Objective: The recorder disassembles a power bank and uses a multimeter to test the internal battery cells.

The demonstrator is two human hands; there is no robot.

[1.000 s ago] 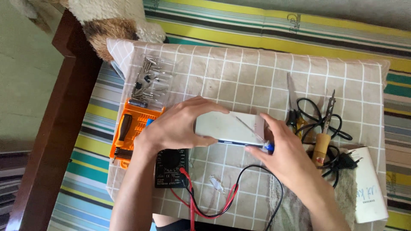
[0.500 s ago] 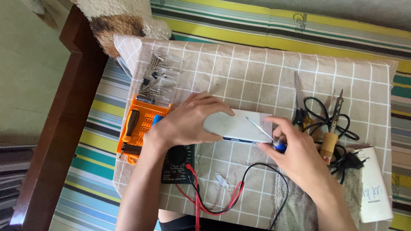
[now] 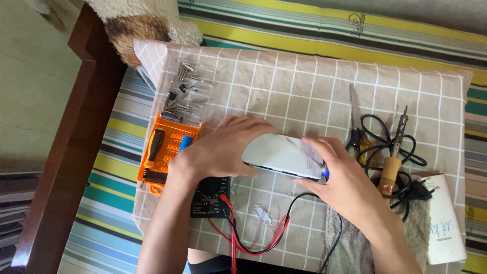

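Observation:
A flat white device (image 3: 276, 155) with rounded ends lies on the checked cloth (image 3: 304, 86). My left hand (image 3: 218, 149) grips its left end, fingers over the top edge. My right hand (image 3: 345, 185) rests at its right end and holds a thin screwdriver (image 3: 307, 152) with a blue handle, the metal tip lying on the device's top face.
An orange screwdriver kit (image 3: 167, 152) and a clear lid with several bits (image 3: 187, 91) sit at the left. A black multimeter (image 3: 210, 198) with red and black leads (image 3: 253, 238) is near me. Scissors (image 3: 355, 127), a soldering iron (image 3: 393, 162) and a white box (image 3: 446, 223) lie at the right.
Both hands stay on the white device. The screwdriver tip has shifted slightly on its top face, and the camera view has drifted a little.

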